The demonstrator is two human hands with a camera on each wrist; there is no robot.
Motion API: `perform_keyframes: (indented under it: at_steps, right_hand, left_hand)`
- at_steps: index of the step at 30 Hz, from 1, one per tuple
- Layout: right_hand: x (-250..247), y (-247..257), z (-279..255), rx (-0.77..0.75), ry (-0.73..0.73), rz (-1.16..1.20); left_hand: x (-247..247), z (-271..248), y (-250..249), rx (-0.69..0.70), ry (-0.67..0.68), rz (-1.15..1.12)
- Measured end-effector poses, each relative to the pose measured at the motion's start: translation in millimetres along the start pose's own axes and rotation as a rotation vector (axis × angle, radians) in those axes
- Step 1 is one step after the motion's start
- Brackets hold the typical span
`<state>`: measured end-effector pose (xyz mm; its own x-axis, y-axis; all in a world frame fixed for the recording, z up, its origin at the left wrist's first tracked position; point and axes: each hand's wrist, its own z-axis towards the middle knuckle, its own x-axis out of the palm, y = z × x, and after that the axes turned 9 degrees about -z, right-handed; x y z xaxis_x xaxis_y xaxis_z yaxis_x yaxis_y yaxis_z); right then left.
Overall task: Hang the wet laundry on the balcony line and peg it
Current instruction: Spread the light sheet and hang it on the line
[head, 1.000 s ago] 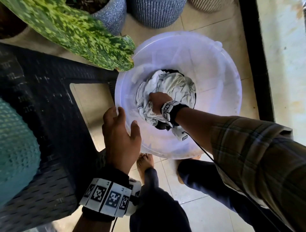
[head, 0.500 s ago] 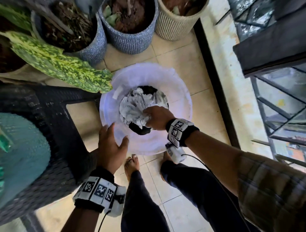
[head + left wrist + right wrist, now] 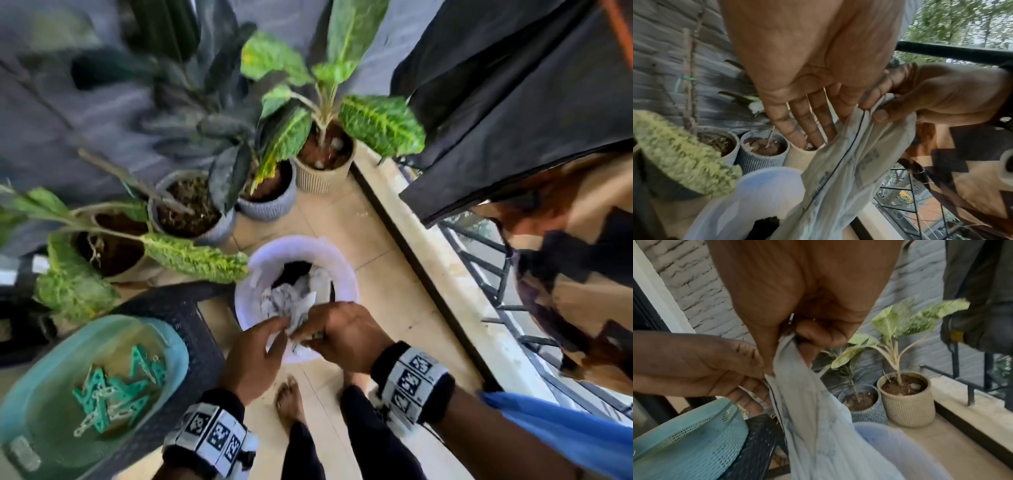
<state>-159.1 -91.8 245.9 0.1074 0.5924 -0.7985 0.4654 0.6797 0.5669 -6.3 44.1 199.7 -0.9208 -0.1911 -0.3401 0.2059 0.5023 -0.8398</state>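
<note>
A wet white cloth with grey print [image 3: 294,305] trails up out of the white tub [image 3: 346,274] on the floor. My right hand [image 3: 308,334] grips its upper edge in curled fingers; the right wrist view shows the right hand [image 3: 797,340] bunched on the cloth [image 3: 813,410]. My left hand [image 3: 282,330] meets it from the left and pinches the same edge. In the left wrist view its fingers [image 3: 809,123] lie nearly straight behind the cloth [image 3: 849,170]. A dark piece stays in the tub under the cloth.
A teal basket [image 3: 171,342] of green pegs [image 3: 113,394] sits on a black stool [image 3: 195,329] at my left. Potted plants [image 3: 322,161] stand behind the tub. A dark garment [image 3: 513,102] and a brown patterned cloth [image 3: 565,274] hang at the right over the railing [image 3: 479,257].
My right hand has lifted the white cloth up out of the tub. The left hand has left the tub's rim and taken the cloth's edge. The head view has risen.
</note>
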Motion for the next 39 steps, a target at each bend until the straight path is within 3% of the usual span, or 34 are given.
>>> perform_keyframes:
  at_steps: [4, 8, 11, 14, 18, 21, 23, 26, 28, 31, 33, 35, 39]
  right_hand:
    - [-27.7, 20.3, -29.8, 0.055, -0.157, 0.054]
    - [-53.4, 44.2, -50.9, 0.087, -0.304, 0.089]
    - [-66.2, 61.5, -60.8, 0.066, -0.385, 0.042]
    - [-81.9, 75.9, -68.1, 0.101, -0.447, 0.032]
    - [-105.7, 92.7, -78.2, 0.167, -0.339, -0.024]
    - [-122.7, 95.5, -83.8, 0.222, -0.273, -0.069]
    - [-138.3, 96.7, -87.1, 0.221, -0.314, -0.059]
    - [-163.9, 104.5, -82.3, 0.046, -0.378, 0.121]
    - [-179.6, 112.5, -71.0, -0.071, -0.331, 0.193]
    - [-202.2, 121.3, -57.3, -0.036, -0.255, 0.138]
    - [-222.5, 119.3, -58.4, 0.008, -0.283, 0.055]
    - [-243.7, 120.2, -64.9, 0.010, -0.300, 0.069]
    - [-268.4, 125.5, -77.0, -0.036, -0.311, 0.105]
  left_hand:
    - [-17.3, -10.0, -51.6, 0.125, 0.035, -0.028]
    - [-22.6, -17.6, -94.1, 0.006, 0.154, -0.251]
    - [-23.2, -26.9, -118.2, 0.005, 0.201, -0.239]
    - [-30.5, -30.9, -138.0, 0.056, 0.111, -0.279]
    - [-52.5, -43.2, -164.7, 0.337, -0.036, -0.102]
    - [-68.8, -59.4, -189.7, 0.541, 0.019, 0.055]
    - [-79.4, -69.9, -207.9, 0.612, 0.108, 0.110]
    - [-95.8, -82.0, -243.3, 0.659, 0.228, 0.137]
    - [-105.8, -90.6, -271.2, 0.705, 0.280, 0.190]
    - [-118.4, -100.4, -303.0, 0.744, 0.279, 0.201]
    - [-127.0, -102.2, -312.1, 0.706, 0.238, 0.239]
    - [-135.2, -100.5, -314.6, 0.575, 0.195, 0.367]
    - [-129.4, -94.9, -308.8, 0.324, 0.150, 0.896]
